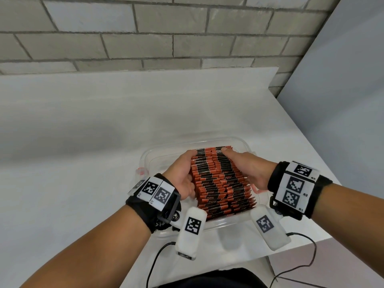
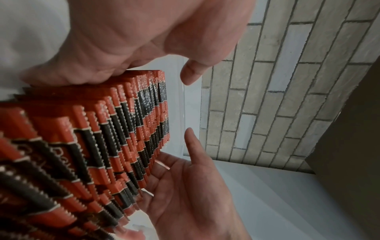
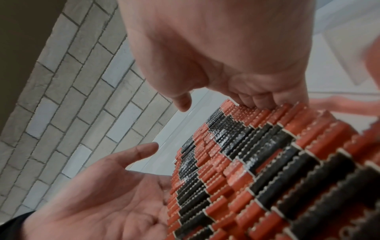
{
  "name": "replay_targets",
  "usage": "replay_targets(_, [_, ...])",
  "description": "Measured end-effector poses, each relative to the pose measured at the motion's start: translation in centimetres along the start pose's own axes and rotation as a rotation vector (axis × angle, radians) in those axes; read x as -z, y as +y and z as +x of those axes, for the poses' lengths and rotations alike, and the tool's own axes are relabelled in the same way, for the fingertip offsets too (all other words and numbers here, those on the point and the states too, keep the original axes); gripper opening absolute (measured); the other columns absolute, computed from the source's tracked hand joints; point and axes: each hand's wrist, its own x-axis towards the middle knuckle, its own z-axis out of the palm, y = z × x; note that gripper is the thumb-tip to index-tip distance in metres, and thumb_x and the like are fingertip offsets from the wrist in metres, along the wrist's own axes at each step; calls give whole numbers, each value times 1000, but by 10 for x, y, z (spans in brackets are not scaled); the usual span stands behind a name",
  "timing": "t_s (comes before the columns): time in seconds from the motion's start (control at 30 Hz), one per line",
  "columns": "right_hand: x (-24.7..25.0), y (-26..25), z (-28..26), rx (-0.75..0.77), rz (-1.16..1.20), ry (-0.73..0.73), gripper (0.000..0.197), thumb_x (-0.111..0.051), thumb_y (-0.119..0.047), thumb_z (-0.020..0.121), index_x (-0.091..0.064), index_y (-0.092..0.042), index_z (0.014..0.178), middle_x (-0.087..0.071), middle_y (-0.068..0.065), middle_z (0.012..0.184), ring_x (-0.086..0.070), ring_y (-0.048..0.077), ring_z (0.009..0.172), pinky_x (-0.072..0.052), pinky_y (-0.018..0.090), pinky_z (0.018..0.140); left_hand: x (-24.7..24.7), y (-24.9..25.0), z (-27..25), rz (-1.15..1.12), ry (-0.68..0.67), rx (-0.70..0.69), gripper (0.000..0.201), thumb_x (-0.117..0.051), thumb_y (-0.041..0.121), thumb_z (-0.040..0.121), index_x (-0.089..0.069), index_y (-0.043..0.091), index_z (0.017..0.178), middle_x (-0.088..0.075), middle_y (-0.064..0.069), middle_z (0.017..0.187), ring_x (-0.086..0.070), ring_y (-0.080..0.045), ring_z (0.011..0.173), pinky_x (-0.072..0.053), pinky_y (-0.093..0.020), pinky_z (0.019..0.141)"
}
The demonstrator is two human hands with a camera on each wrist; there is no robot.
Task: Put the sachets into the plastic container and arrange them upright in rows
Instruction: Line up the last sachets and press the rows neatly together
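Observation:
A clear plastic container (image 1: pixel 242 141) stands on the white table, packed with several rows of upright red-and-black sachets (image 1: pixel 220 179). My left hand (image 1: pixel 180 173) lies against the left side of the sachet block, thumb reaching toward its far end. On the opposite side my right hand (image 1: pixel 247 167) presses in the same way. The left wrist view shows the sachets (image 2: pixel 102 138) between my left hand (image 2: pixel 123 40) and the flat right hand (image 2: pixel 185 194). In the right wrist view my right hand (image 3: pixel 226 48) touches the sachets (image 3: pixel 267 170), with the left hand (image 3: pixel 102 194) palm-open beside them.
The table (image 1: pixel 83 142) runs back to a grey brick wall (image 1: pixel 145 38); its right edge drops off beside a grey panel (image 1: pixel 342 100). A red clip (image 1: pixel 141 171) sits on the container's left rim. Black cables (image 1: pixel 158 258) hang at the table's front edge.

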Motion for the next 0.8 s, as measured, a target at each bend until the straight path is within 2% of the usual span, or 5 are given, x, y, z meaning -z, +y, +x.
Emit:
replay_targets(0.23, [3,2,-4,15,-13,10,60,-39,-64,91,-62,-14,115,-66,6,116,-57,23,111,-36,41,107,0,-1,-2,11,53,-42,36,-46,42,95,-45,13,73,-56,-13,87,-52,-34,101,-34,-48,90])
replay_targets(0.4, [1,2,-6,-6,-15,9,59,-38,-65,91,-62,-16,114,-67,4,112,-59,17,100,-42,35,86,-2,-2,-1,10,30,-59,34,-45,42,96,-51,13,79,-61,-12,87,-57,-31,91,-38,-48,91])
replay_targets(0.53, [1,3,-3,-9,-27,2,64,-40,-68,87,-61,-16,117,-66,5,118,-57,24,113,-40,44,103,-3,-3,2,15,12,-75,34,-45,42,95,-58,13,86,-66,-10,82,-60,-30,89,-40,-50,92])
replay_targets(0.63, [0,3,-5,-1,-2,8,59,-41,-65,89,-63,-17,113,-68,3,112,-59,21,108,-43,42,99,-3,-3,1,21,19,-75,34,-44,41,95,-56,12,84,-66,-11,84,-60,-32,93,-36,-55,102])
replay_targets(0.8, [0,3,-5,-6,4,-1,60,-42,-67,87,-63,-18,114,-67,3,114,-58,23,112,-38,47,105,-4,-3,-2,7,11,-70,33,-45,40,95,-56,11,84,-66,-13,87,-60,-33,94,-35,-58,102])
